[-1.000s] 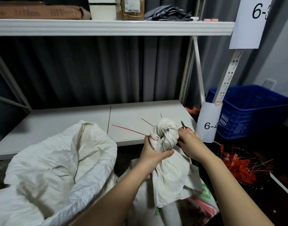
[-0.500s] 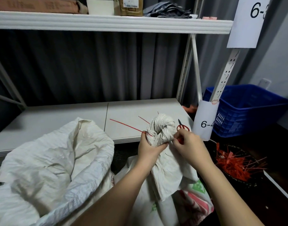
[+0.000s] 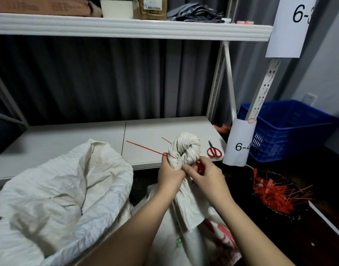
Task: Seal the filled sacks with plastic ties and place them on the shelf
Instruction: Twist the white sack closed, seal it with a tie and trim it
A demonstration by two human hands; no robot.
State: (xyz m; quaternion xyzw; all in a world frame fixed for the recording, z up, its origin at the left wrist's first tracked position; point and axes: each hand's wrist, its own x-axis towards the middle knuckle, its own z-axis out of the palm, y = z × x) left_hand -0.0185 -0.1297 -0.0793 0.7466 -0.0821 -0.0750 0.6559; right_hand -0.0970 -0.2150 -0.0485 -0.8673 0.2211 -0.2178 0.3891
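Head view
Left hand: the left hand (image 3: 169, 174) is wrapped around the twisted neck of the sack (image 3: 186, 191), just under the bunched top, gripping it tight.
Right hand: the right hand (image 3: 205, 174) is pressed against the same neck from the right, fingers curled and pinching the red plastic tie (image 3: 145, 148) where it passes around the cloth.
Sack: white woven cloth, its top rolled into a knot-like bundle that stands above both hands, in front of the lower shelf's edge; the body hangs down between the forearms.
Tie: a thin red strip; its long free end sticks out up and to the left from the left hand, over the lower shelf (image 3: 72, 143).
Second sack: a large white sack (image 3: 55, 192) lies open and crumpled at the left, leaning against the shelf's front edge.
Scissors: red-handled scissors (image 3: 213, 150) lie on the shelf's right corner, just beside the bundle.
Spare ties: a heap of red ties (image 3: 270, 194) sits in a dark tray on the right, well apart from the hands.
Crate: a blue crate (image 3: 291, 129) stands behind the shelf post with the label "6-4" (image 3: 239, 144).
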